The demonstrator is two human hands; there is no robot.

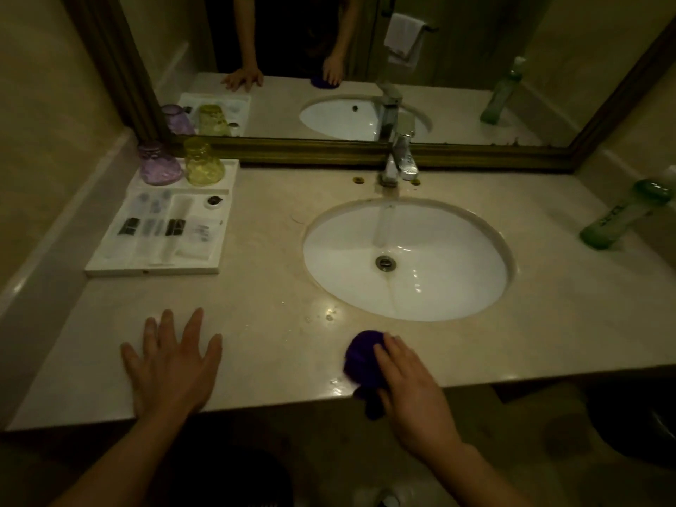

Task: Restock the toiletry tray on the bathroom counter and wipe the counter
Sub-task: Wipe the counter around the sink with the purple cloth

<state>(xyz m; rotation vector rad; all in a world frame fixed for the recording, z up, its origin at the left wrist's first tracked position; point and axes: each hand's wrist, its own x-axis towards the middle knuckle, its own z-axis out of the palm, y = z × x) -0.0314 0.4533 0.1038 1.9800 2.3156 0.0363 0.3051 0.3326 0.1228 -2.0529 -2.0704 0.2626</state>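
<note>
A white toiletry tray [109, 269] lies at the back left of the beige counter [263, 272]. It holds small clear bottles, sachets and tubes, with a purple cup [159, 165] and a yellow cup [203, 162] upside down at its far end. My left hand [172, 364] rests flat on the counter near the front edge, fingers spread, holding nothing. My right hand [409, 386] presses a purple cloth [362, 354] onto the counter's front edge, just in front of the sink. Part of the cloth hangs over the edge.
A white oval sink [439, 287] is set in the counter, with a chrome faucet [398, 159] behind it. Water drops lie between sink and cloth. A green bottle [622, 217] stands at the right. A framed mirror [329, 150] backs the counter.
</note>
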